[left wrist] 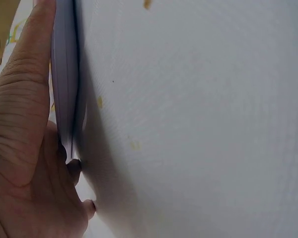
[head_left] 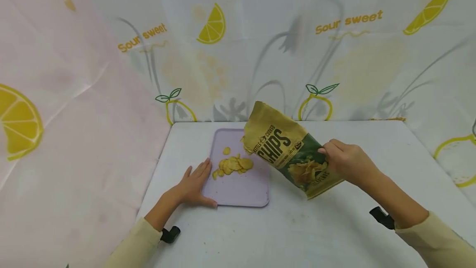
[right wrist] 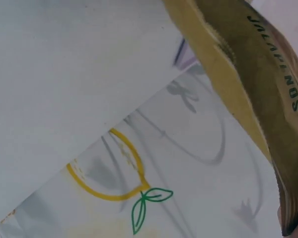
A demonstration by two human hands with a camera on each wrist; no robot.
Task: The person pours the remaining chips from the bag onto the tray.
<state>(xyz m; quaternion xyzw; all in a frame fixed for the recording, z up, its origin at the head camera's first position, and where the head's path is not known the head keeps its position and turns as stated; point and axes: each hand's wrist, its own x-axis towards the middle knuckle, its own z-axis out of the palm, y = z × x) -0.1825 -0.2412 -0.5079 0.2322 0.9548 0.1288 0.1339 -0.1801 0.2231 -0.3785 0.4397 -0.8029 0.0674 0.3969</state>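
Now, chip bag (head_left: 277,146): tips left over the far right part of the purple tray (head_left: 241,193), long way slanting from upper left down to lower right.
Right hand (head_left: 346,162): nearer to the bag, pinches its right side with curled fingers.
Chips (head_left: 232,164): lie piled on the tray, left of the bag.
Left hand (head_left: 195,187): spreads fingers along the tray's left edge, thumb at the near edge.
White table (head_left: 297,235): leaves room right and near; meets wall cloth (head_left: 256,61) behind.
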